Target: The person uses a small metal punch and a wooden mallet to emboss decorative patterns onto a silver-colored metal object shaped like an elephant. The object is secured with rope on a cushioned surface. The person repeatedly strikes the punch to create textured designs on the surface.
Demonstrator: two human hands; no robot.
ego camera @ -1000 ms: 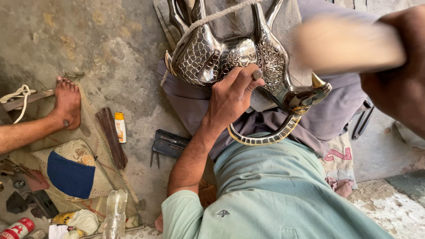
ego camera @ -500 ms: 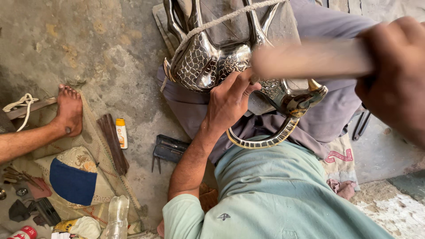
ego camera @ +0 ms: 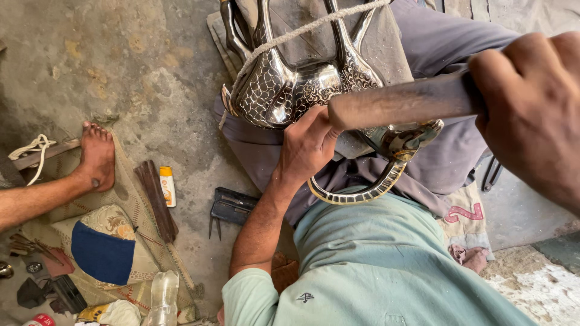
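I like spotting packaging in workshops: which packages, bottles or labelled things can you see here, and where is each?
Small tube: on the floor by the dark wooden sticks; white body, orange cap end.
Clear plastic bottle: bottom edge, left of the person's sleeve; see-through, no label visible.
Red and white container: bottom left corner, mostly cut off.
No signs or screens.
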